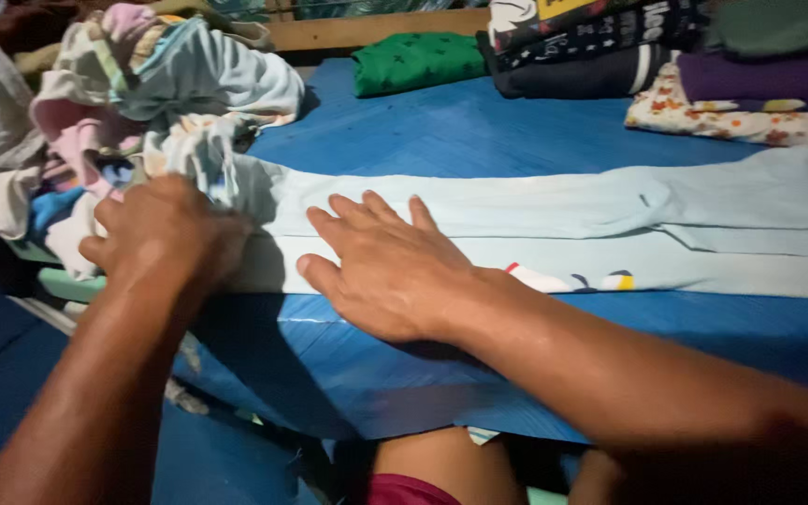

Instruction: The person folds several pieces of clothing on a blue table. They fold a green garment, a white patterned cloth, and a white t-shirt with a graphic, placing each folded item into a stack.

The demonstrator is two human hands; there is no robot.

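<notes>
Head view, looking down on a blue work surface. We record a pale blue garment laid out lengthwise across that surface, folded into a long band that runs from left of centre to the right edge of the frame. A small coloured print shows along its near edge.

We find the right hand resting palm down on the left part of the garment, fingers spread and flat, gripping nothing. The heel of the palm lies on the bare blue surface just at the garment's near edge.

We find the left hand at the garment's left end, curled with knuckles up, closed around bunched cloth. We cannot tell whether that cloth belongs to the garment alone or also to the neighbouring pile. The two hands sit near each other, not touching.

To the left, touching the garment's end, stands a heap of unfolded laundry in pink, white and pale blue. At the far side we note a folded green cloth. At the top right sits a stack of folded clothes, dark and purple items over a floral piece.

Below the near edge, the person's knees are partly visible.
</notes>
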